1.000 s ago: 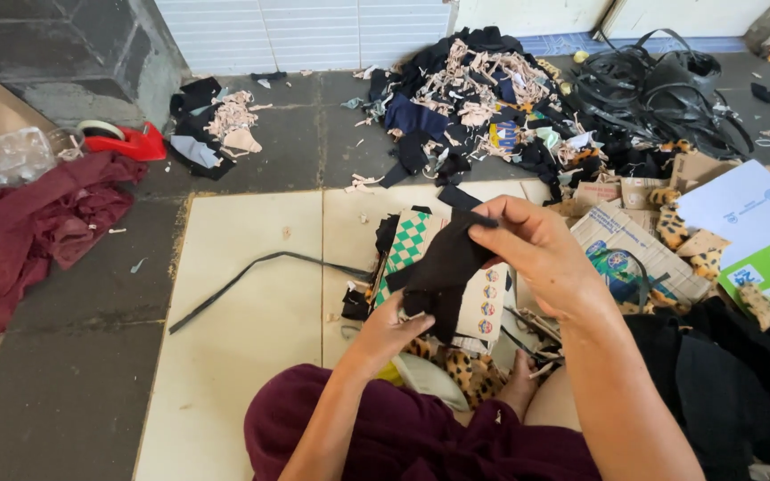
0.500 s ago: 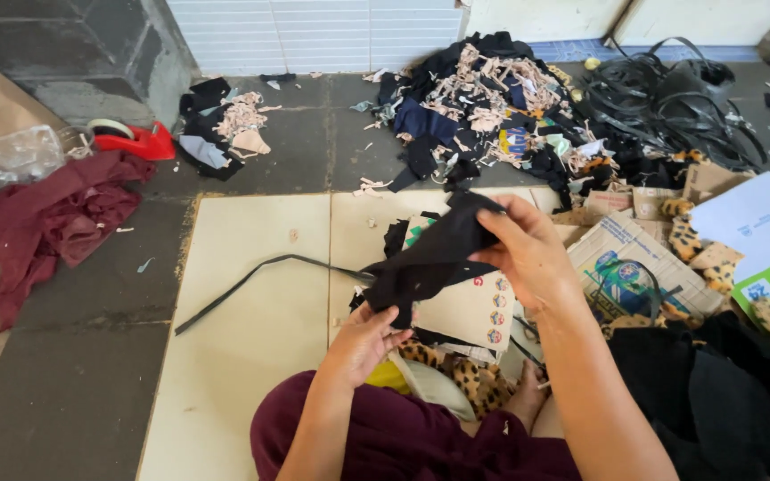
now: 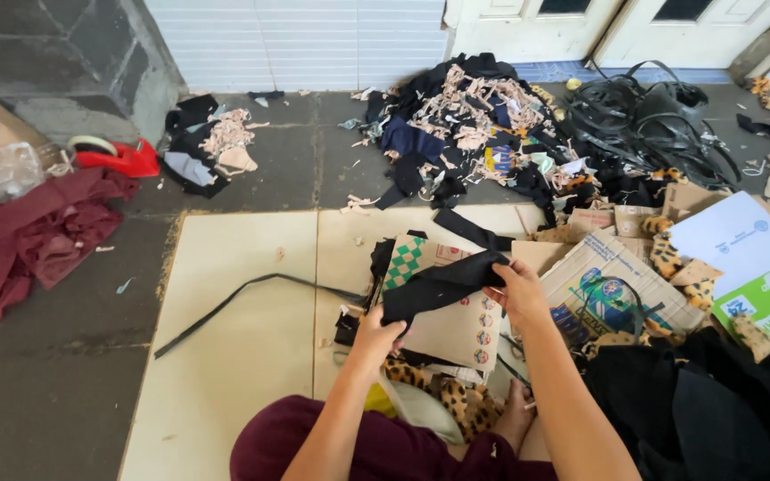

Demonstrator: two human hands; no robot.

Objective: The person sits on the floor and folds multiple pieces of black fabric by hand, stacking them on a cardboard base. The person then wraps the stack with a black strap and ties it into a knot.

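- While both hands are raised over the cream floor mat [image 3: 242, 356], a strip of black fabric [image 3: 438, 285] is stretched between them, above the flattened cardboard sheets near the mat's right edge.
- Left hand [image 3: 374, 331] is closed on the strip's lower left end, fingers curled around the cloth.
- Right hand [image 3: 517, 289] pinches the upper right end, thumb and fingers shut on the fabric.
- As for its look, the black fabric is matte, soft and slightly creased, wider and folded over at the right end, narrowing toward the left hand; it sags a little in the middle and runs on a slant, right end higher.
- Under it lies a printed cardboard piece [image 3: 456, 325] with a green-and-white chequered patch and small round pictures.
- A long thin black strap [image 3: 251, 289] lies curved across the middle of the mat, well apart from the hands.
- Leopard-print cloth [image 3: 456, 396] lies at the mat's near edge, just beside the person's maroon-clad lap [image 3: 385, 450].
- Beyond the mat's far edge, a heap of black and beige fabric scraps [image 3: 474, 125] covers the dark floor.
- Off the mat's left edge, a crumpled maroon cloth [image 3: 28, 240] lies beside a red tape dispenser [image 3: 118, 156].
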